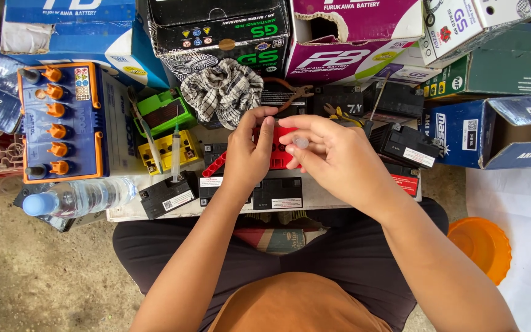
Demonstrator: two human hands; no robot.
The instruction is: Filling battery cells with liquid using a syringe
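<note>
Left hand (246,157): I see its fingers curled around the left side of a small red battery (281,147), gripping it.
Right hand (333,154): fingers pinched shut on a small grey cap (301,142) over the battery's top.
Battery position: mid-scene, above the desk (124,212), among black batteries (168,195).
Far left: blue battery with orange caps (62,123).

Batteries on a low board, boxes behind

A bottle (80,197) lay left of the small batteries (168,194); a cloth (222,89) sat behind them.
</note>
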